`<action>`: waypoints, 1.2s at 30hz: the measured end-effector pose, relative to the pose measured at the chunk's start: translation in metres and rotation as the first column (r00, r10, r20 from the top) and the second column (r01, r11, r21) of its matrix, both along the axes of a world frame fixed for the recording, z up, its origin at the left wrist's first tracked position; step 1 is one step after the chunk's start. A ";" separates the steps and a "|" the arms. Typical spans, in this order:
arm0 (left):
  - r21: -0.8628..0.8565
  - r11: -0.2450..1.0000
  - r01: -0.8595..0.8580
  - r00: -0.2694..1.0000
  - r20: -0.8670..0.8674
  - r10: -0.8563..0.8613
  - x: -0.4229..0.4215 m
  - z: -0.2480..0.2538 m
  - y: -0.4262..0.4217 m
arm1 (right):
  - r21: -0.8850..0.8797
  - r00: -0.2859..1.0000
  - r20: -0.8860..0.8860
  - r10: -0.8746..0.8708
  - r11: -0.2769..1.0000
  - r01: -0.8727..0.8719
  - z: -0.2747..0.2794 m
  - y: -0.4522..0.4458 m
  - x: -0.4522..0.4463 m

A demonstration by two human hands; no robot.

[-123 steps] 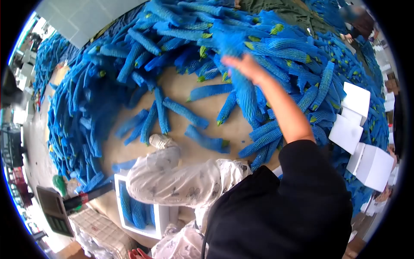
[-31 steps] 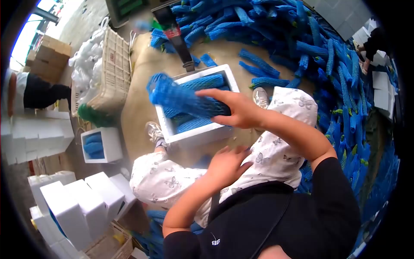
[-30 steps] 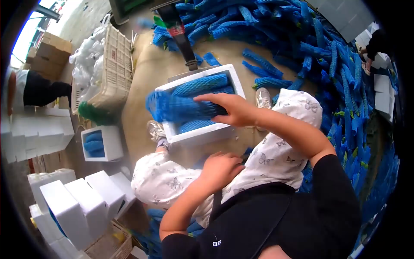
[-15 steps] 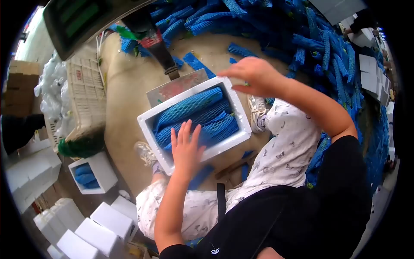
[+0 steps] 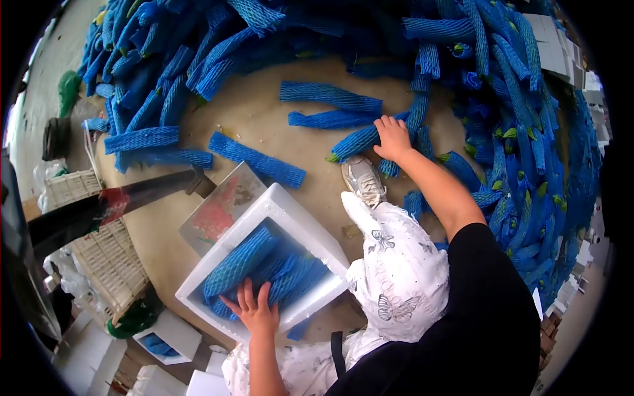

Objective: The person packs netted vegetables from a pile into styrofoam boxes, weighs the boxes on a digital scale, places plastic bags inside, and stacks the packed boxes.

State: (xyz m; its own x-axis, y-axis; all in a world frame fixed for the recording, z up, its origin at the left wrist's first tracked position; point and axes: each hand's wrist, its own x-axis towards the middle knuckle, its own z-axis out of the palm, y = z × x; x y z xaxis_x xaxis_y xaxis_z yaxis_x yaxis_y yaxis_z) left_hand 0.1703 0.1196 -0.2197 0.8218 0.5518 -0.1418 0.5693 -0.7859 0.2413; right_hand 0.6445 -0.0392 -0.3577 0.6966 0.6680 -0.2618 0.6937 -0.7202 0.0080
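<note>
My left hand (image 5: 257,313) reaches over the near rim of a white foam box (image 5: 307,214), fingers spread and resting on blue net-sleeved vegetables (image 5: 239,263) inside. The box stands tilted against a scale's metal plate (image 5: 223,210). To the right, my right hand (image 5: 394,137) has its fingers curled over the end of a blue net-sleeved vegetable (image 5: 356,143) lying on the tan surface. A green tip pokes from that vegetable's left end. The sleeve hides what kind it is, and my fingertips are partly hidden.
A large heap of blue net-sleeved vegetables (image 5: 508,145) curves along the back and right. Loose blue sleeves (image 5: 257,158) lie beyond the box. The scale's dark post (image 5: 119,201) crosses at left, near a cream plastic crate (image 5: 109,261). Another foam box (image 5: 175,333) stands below.
My right hand has left the box rim and come down onto a sleeved vegetable by the heap. My left hand stays at the box's contents. The view has swung toward the heap.
</note>
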 end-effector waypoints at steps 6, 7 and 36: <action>0.015 0.999 0.030 0.998 -0.060 -0.029 -0.004 -0.002 0.000 | 0.347 0.997 -0.046 0.069 0.936 -0.049 -0.007 0.072 0.045; 0.016 0.999 0.042 0.997 -0.068 -0.041 -0.004 -0.002 -0.001 | 0.307 0.997 -0.078 0.012 0.952 0.013 -0.038 0.088 0.041; 0.085 0.879 -0.468 0.693 0.653 0.306 -0.060 0.155 0.078 | 0.760 0.342 -0.120 0.932 0.308 -0.573 0.278 0.108 -0.261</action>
